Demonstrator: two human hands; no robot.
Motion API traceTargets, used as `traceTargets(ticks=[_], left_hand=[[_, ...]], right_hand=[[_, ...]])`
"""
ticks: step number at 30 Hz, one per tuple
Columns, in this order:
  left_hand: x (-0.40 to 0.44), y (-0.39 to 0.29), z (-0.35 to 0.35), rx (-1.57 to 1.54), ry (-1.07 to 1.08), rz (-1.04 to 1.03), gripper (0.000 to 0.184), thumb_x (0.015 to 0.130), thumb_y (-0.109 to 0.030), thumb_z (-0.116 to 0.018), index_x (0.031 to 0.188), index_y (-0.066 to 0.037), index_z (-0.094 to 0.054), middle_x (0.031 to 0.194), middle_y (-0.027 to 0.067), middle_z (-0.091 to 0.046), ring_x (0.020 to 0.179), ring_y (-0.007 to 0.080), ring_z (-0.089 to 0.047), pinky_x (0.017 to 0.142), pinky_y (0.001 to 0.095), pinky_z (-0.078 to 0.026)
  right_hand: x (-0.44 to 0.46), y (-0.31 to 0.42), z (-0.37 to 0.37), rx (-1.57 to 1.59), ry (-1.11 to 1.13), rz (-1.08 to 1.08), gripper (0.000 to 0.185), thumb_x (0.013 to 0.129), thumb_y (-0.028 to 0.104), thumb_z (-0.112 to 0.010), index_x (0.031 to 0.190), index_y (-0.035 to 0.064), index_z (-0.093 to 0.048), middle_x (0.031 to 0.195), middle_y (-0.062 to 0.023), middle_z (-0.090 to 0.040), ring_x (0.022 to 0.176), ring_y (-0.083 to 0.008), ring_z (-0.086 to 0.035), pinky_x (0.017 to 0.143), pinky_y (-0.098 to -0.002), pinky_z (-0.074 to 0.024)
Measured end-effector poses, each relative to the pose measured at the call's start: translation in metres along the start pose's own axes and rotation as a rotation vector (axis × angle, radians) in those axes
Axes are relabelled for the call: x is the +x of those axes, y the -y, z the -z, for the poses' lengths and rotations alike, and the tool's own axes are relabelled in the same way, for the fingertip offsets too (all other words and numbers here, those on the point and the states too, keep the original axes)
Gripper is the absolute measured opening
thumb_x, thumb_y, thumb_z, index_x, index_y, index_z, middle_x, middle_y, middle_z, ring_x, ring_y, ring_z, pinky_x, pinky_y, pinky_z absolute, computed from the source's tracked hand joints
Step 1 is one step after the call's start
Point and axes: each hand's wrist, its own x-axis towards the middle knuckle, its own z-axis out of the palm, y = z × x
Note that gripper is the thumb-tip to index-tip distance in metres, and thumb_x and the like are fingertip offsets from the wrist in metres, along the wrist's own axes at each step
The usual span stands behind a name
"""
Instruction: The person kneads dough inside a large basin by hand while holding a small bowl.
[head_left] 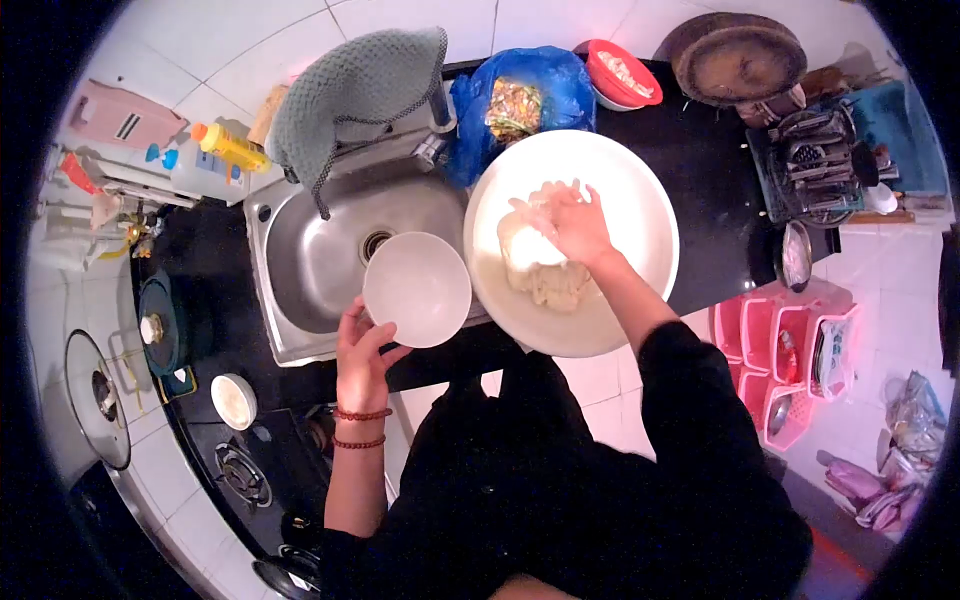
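My left hand (366,350), with red bead bracelets at the wrist, grips the lower left rim of a white bowl (418,290), held over the front right edge of the steel sink. A large white basin (638,240) stands to the right of the sink. Pale dough (545,280) lies in it, with a bright white patch on top. My right hand (578,228) rests on the upper part of the dough, its fingers spread. The undersides of its fingers are hidden, and the glare blurs the dough's edge beneath them.
Behind the basin are a blue plastic bag (570,75) and a red bowl (600,60). A grey cloth (350,90) hangs over the tap. A small white bowl (234,402) sits near the stove (243,475). Cutlery racks (810,160) stand at the right.
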Motion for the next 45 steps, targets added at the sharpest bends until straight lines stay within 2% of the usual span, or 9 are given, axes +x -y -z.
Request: traceTargets(ticks=[1,4,10,23,28,30,34,37,45], left_hand=[[0.002,0.002,0.001,0.035,-0.006,-0.001,0.056,0.081,-0.005,-0.059,0.134,-0.008,-0.040,0.124,0.0090,-0.052,0.108,0.0234,-0.057,0.080,0.0390,-0.055],[0.010,0.003,0.010,0.028,0.005,0.023,0.056,0.082,-0.005,-0.059,0.135,-0.008,-0.040,0.130,0.0101,-0.049,0.113,0.0257,-0.056,0.082,0.0423,-0.056],[0.021,-0.005,0.016,-0.059,-0.007,0.001,0.055,0.080,-0.004,-0.062,0.132,-0.009,-0.043,0.122,0.0093,-0.053,0.106,0.0221,-0.058,0.079,0.0358,-0.056],[0.034,-0.015,0.006,0.038,-0.039,-0.055,0.051,0.083,-0.008,-0.054,0.133,-0.010,-0.041,0.131,0.0094,-0.048,0.116,0.0264,-0.051,0.087,0.0474,-0.050],[0.020,-0.010,0.005,0.036,0.057,-0.006,0.056,0.080,-0.010,-0.062,0.133,-0.009,-0.041,0.130,0.0085,-0.048,0.118,0.0270,-0.050,0.088,0.0492,-0.050],[0.015,-0.011,0.001,-0.059,0.088,0.013,0.059,0.079,-0.005,-0.063,0.134,-0.008,-0.040,0.118,0.0108,-0.055,0.105,0.0237,-0.058,0.081,0.0371,-0.055],[0.011,-0.005,0.011,0.005,0.037,-0.010,0.059,0.079,-0.005,-0.063,0.134,-0.007,-0.040,0.120,0.0115,-0.055,0.106,0.0245,-0.059,0.079,0.0359,-0.056],[0.013,-0.008,0.013,-0.065,0.032,-0.009,0.059,0.080,-0.004,-0.062,0.134,-0.008,-0.040,0.121,0.0110,-0.055,0.107,0.0239,-0.059,0.079,0.0358,-0.056],[0.029,-0.006,0.024,-0.082,0.004,-0.010,0.057,0.080,-0.003,-0.060,0.134,-0.008,-0.041,0.123,0.0105,-0.054,0.108,0.0243,-0.059,0.078,0.0373,-0.058]], right_hand=[[0.000,-0.005,-0.002,0.254,0.624,-0.223,0.046,0.091,0.050,-0.050,0.096,0.0086,-0.070,0.103,-0.0129,-0.065,0.102,-0.0271,-0.058,0.090,-0.0467,-0.0386],[-0.046,0.025,0.009,0.083,0.248,-0.044,0.052,0.083,0.052,-0.059,0.108,0.0070,-0.064,0.113,-0.0132,-0.059,0.105,-0.0287,-0.055,0.091,-0.0466,-0.0383],[-0.059,0.029,0.016,0.137,0.183,0.060,0.068,0.067,0.052,-0.072,0.111,0.0027,-0.054,0.104,-0.0113,-0.057,0.097,-0.0283,-0.054,0.087,-0.0460,-0.0392],[0.005,-0.009,-0.057,0.188,-0.017,-0.077,0.039,0.077,0.037,-0.069,0.102,0.0089,-0.060,0.103,-0.0096,-0.059,0.092,-0.0284,-0.056,0.080,-0.0413,-0.0422],[-0.025,0.033,0.024,0.079,0.102,-0.185,0.044,0.082,0.045,-0.065,0.100,0.0049,-0.060,0.099,-0.0133,-0.057,0.093,-0.0305,-0.056,0.079,-0.0422,-0.0417],[-0.031,0.039,0.079,0.320,0.575,-0.222,0.047,0.083,0.047,-0.062,0.103,0.0046,-0.058,0.098,-0.0152,-0.056,0.101,-0.0319,-0.053,0.088,-0.0432,-0.0389],[-0.027,0.029,0.066,0.195,0.556,-0.111,0.050,0.081,0.044,-0.064,0.111,0.0057,-0.058,0.106,-0.0157,-0.058,0.107,-0.0330,-0.052,0.095,-0.0442,-0.0373],[-0.066,0.033,0.037,0.409,0.536,0.071,0.073,0.077,0.046,-0.067,0.133,0.0038,-0.046,0.134,-0.0198,-0.046,0.125,-0.0356,-0.043,0.105,-0.0464,-0.0319],[-0.071,0.054,0.022,0.269,0.419,0.102,0.084,0.070,0.042,-0.073,0.139,0.0070,-0.039,0.138,-0.0196,-0.040,0.128,-0.0362,-0.039,0.107,-0.0505,-0.0295]])
